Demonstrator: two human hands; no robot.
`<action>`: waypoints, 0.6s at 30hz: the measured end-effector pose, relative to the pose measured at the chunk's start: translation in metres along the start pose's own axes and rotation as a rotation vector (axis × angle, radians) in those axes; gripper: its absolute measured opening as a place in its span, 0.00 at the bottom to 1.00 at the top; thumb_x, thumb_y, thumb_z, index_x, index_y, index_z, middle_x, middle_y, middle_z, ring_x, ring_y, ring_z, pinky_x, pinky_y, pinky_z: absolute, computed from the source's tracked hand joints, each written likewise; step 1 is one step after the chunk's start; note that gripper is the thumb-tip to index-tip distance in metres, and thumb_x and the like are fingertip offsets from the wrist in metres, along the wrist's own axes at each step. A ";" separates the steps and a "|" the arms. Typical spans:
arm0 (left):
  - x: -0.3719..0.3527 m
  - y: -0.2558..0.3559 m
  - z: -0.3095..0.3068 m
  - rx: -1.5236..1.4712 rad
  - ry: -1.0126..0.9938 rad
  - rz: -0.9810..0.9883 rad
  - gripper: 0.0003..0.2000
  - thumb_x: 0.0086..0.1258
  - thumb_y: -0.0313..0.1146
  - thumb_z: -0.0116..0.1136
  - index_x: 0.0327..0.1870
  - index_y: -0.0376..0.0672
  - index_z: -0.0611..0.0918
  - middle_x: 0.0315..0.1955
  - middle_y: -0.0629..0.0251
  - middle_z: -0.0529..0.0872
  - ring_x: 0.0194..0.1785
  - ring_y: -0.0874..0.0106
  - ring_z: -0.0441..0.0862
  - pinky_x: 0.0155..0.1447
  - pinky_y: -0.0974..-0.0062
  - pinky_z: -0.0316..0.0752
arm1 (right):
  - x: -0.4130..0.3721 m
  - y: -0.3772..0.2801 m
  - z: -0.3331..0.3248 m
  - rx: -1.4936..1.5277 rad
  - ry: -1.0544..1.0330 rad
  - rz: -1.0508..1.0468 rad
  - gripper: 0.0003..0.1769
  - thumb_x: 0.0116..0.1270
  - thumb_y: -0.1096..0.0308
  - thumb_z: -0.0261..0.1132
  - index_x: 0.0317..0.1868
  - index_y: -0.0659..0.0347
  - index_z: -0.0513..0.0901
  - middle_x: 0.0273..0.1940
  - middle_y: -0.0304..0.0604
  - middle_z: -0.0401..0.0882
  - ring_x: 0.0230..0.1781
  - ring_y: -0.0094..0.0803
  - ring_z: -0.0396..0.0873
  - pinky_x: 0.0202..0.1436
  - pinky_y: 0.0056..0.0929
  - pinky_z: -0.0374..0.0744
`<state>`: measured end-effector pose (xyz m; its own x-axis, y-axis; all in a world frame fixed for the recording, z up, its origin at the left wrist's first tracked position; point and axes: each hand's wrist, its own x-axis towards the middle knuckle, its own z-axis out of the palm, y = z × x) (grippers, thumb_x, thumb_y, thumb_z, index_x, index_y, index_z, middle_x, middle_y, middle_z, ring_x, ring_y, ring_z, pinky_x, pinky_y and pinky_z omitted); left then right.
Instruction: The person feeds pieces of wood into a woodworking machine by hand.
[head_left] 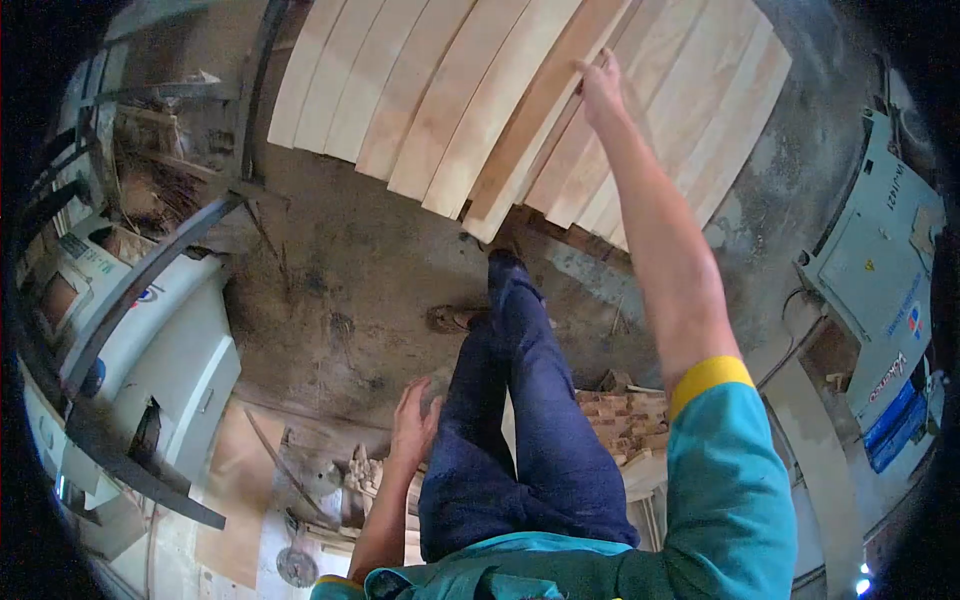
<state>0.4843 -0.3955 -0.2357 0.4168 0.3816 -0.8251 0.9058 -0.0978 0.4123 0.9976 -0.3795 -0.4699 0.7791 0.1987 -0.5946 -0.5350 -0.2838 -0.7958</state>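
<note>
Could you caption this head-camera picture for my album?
Right hand grasps a board among pale planks; left hand hangs empty.

A stained, dusty floor (330,250) stretches between a pale machine (195,325) and a grey metal panel (868,275).

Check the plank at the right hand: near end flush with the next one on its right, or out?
Out: the plank at the right hand has its near end jutting past that neighbouring plank's end.
</note>
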 end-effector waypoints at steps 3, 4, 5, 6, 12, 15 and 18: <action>-0.002 0.000 0.005 -0.040 -0.011 -0.031 0.18 0.67 0.30 0.58 0.58 0.38 0.74 0.54 0.48 0.79 0.58 0.54 0.77 0.59 0.63 0.73 | 0.011 0.002 -0.006 0.007 -0.047 -0.051 0.37 0.61 0.74 0.63 0.70 0.61 0.59 0.48 0.46 0.78 0.40 0.33 0.77 0.35 0.31 0.78; -0.004 -0.005 0.008 -0.048 -0.008 -0.035 0.18 0.67 0.30 0.58 0.58 0.38 0.74 0.54 0.48 0.79 0.58 0.54 0.77 0.59 0.63 0.73 | 0.014 0.000 -0.006 0.020 -0.060 -0.078 0.38 0.61 0.74 0.64 0.71 0.60 0.58 0.47 0.45 0.78 0.39 0.32 0.77 0.35 0.30 0.78; -0.005 -0.009 0.010 -0.079 0.013 -0.022 0.18 0.68 0.30 0.58 0.58 0.39 0.74 0.53 0.48 0.79 0.57 0.55 0.78 0.58 0.63 0.73 | 0.024 0.004 -0.007 -0.083 0.039 -0.064 0.37 0.61 0.72 0.64 0.70 0.61 0.61 0.47 0.44 0.79 0.39 0.29 0.77 0.34 0.29 0.77; -0.006 -0.012 0.012 -0.108 0.035 -0.008 0.18 0.68 0.31 0.58 0.59 0.40 0.74 0.53 0.49 0.79 0.55 0.56 0.79 0.57 0.63 0.74 | 0.036 0.004 -0.009 -0.086 0.030 -0.068 0.37 0.61 0.72 0.64 0.70 0.61 0.61 0.47 0.44 0.79 0.39 0.29 0.77 0.34 0.29 0.77; -0.009 -0.012 0.019 -0.155 0.063 -0.075 0.19 0.67 0.33 0.60 0.58 0.41 0.75 0.52 0.51 0.80 0.52 0.57 0.80 0.56 0.64 0.74 | 0.055 -0.016 -0.006 -0.701 -0.131 0.107 0.20 0.66 0.60 0.60 0.57 0.57 0.74 0.51 0.38 0.77 0.48 0.30 0.74 0.43 0.33 0.74; -0.011 -0.011 0.025 -0.159 0.062 -0.067 0.18 0.67 0.33 0.60 0.57 0.41 0.76 0.51 0.52 0.81 0.52 0.56 0.80 0.55 0.63 0.74 | 0.044 -0.017 -0.003 -0.627 -0.149 0.225 0.27 0.66 0.58 0.60 0.65 0.53 0.70 0.56 0.41 0.74 0.54 0.34 0.72 0.52 0.41 0.74; -0.015 -0.003 0.024 -0.208 0.061 -0.113 0.18 0.66 0.32 0.61 0.56 0.40 0.76 0.49 0.51 0.82 0.50 0.56 0.81 0.55 0.63 0.74 | 0.006 -0.017 -0.015 -0.454 -0.233 0.254 0.36 0.66 0.58 0.60 0.73 0.48 0.59 0.62 0.45 0.69 0.58 0.38 0.70 0.59 0.48 0.71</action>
<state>0.4775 -0.4234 -0.2338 0.3021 0.4348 -0.8483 0.9085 0.1381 0.3944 1.0164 -0.3871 -0.4584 0.5243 0.2584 -0.8114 -0.4622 -0.7139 -0.5260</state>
